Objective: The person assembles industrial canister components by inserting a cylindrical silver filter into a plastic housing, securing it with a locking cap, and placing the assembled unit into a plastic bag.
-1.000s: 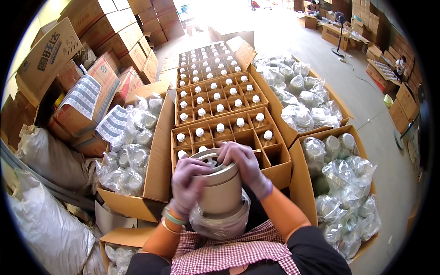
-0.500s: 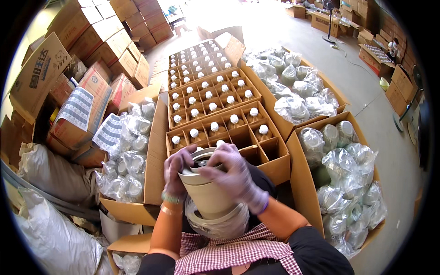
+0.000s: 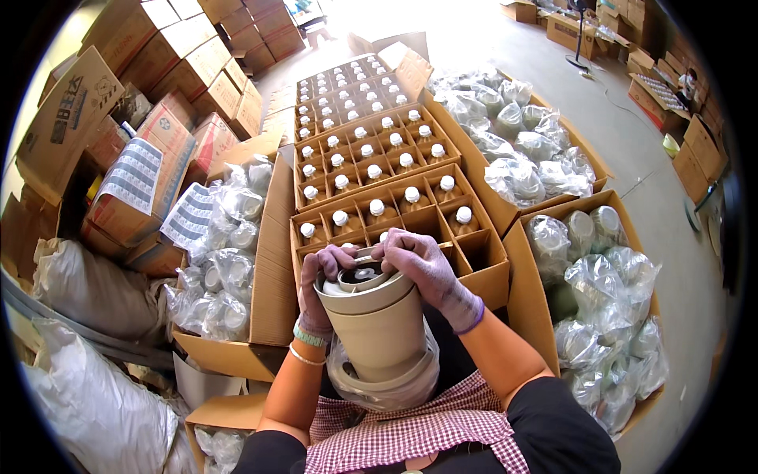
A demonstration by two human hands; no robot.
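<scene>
Close in front of me, a beige cylindrical container (image 3: 375,332) stands upright, its lower end wrapped in a clear plastic bag (image 3: 347,375). Within its wide top sits a smaller grey ring (image 3: 347,283) around a dark, shiny round centre. My left hand (image 3: 317,288), in a pale purple glove, is closed on the left side of the rim, fingertips at the ring. On the opposite side, my gloved right hand (image 3: 433,276) has its fingers curled and pinched at the ring and rim. Just beyond are bottles with white caps (image 3: 341,218) in a divided carton (image 3: 482,276).
More divided cartons of white-capped bottles (image 3: 367,150) run away from me. Cartons of bagged round items stand at the right (image 3: 608,300) and left (image 3: 229,276). White sacks (image 3: 103,403) lie at lower left. Stacked boxes (image 3: 181,63) rise behind, and a stand fan (image 3: 580,39) stands far right.
My right hand has shifted from over the container's mouth to its right rim, uncovering the inner ring. My left hand stays on the left rim. The whole view has shifted slightly.
</scene>
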